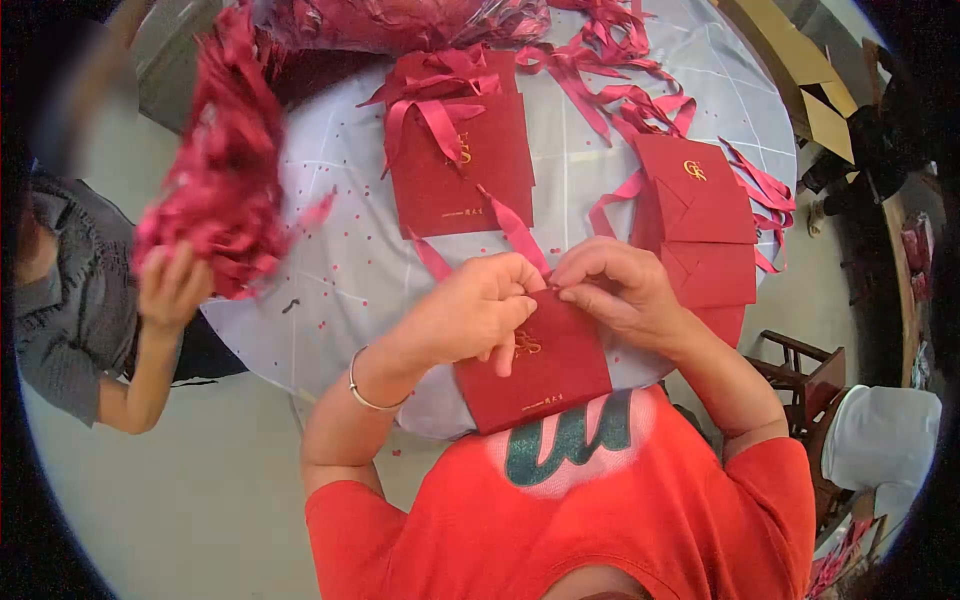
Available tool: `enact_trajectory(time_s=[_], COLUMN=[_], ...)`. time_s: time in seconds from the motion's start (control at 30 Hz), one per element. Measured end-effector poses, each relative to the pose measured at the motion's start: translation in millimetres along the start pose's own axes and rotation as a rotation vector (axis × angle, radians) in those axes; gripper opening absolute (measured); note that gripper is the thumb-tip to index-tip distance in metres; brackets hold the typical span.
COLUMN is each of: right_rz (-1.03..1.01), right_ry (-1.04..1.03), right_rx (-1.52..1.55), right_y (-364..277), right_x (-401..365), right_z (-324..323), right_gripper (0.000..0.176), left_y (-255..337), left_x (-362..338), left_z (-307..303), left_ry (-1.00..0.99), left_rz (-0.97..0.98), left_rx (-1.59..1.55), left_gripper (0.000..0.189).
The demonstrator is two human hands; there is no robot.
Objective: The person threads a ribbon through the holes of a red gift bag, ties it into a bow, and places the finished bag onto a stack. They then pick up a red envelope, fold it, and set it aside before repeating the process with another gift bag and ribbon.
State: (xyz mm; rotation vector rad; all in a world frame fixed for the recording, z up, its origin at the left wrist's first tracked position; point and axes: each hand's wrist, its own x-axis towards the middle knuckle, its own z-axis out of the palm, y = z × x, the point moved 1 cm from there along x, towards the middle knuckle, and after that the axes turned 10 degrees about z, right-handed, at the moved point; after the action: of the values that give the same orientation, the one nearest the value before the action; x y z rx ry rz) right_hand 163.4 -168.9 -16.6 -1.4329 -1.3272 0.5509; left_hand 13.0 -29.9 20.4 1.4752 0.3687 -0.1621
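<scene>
A dark red paper bag (560,365) with gold lettering lies at the table's near edge, against the red shirt. Both hands meet at its top edge, where a pink ribbon (515,225) stands up. My left hand (485,310), with a bangle on the wrist, has its fingers bent together over the bag's upper left; what they pinch is hidden. My right hand (615,290) pinches the top edge of the bag between thumb and forefinger. Beyond them lies a stack of red bags (455,180) with ribbons on top. Another group of red bags (700,200) lies to the right.
At the left, another person's hand (175,285) holds a big bundle of pink ribbons (220,170). A plastic-wrapped pile (400,22) and loose ribbons (600,85) lie at the far side of the white tablecloth (330,260). A cardboard box (800,70) stands beyond, upper right.
</scene>
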Motion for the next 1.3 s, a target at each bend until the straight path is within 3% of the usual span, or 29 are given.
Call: enact_trajectory(time_s=[0.03,0.27,0.33,0.8,1.0,1.07,1.17,1.2,1.23,1.27,1.3], right_rz=[0.097,0.166,0.25,0.384,0.399,0.415,0.39,0.182,-0.025,-0.047,-0.045], right_ry=[-0.01,-0.088,-0.097,-0.161,-0.103,-0.078,-0.004,0.076,0.151,0.2,0.192], right_rx=[0.094,0.167,0.308,0.43,0.409,0.429,0.302,0.085,-0.131,-0.181,-0.182], right_y=[1.3,3.7,7.8,11.4,12.1,11.1,4.8,-1.7,-9.0,-16.7,-20.0], right_x=[-1.3,-3.6,-3.9,-3.7,-5.6,-6.2,-5.5,-4.1,-3.7,-5.1,-8.5], right_z=[0.6,-0.4,1.7,0.6,0.3,1.9,3.5,2.3,1.5,1.0,0.2], right_gripper=[0.015,0.012,0.011,0.011,0.011,0.011,0.014,0.016,0.018,0.018,0.018], left_y=[0.4,-12.7,-14.0,-14.3,-14.0,-12.5,-5.9,-13.6,-24.5,-32.9,-30.5], left_x=[1.0,6.3,6.5,2.4,2.3,0.9,-2.7,0.4,5.7,8.4,7.7], left_z=[-1.2,-1.8,-1.9,0.5,9.8,12.2,16.0,13.8,10.4,8.4,8.8], left_ry=[-0.027,-0.066,-0.07,-0.061,0.041,0.147,0.219,0.223,0.29,0.356,0.362], left_rz=[0.0,0.059,0.068,0.077,0.098,0.129,0.202,0.204,0.404,0.603,0.601], left_rx=[-0.026,-0.117,-0.093,-0.094,-0.064,0.076,0.338,0.335,0.496,0.655,0.648], left_gripper=[0.014,0.013,0.015,0.01,0.012,0.011,0.011,0.011,0.012,0.013,0.013])
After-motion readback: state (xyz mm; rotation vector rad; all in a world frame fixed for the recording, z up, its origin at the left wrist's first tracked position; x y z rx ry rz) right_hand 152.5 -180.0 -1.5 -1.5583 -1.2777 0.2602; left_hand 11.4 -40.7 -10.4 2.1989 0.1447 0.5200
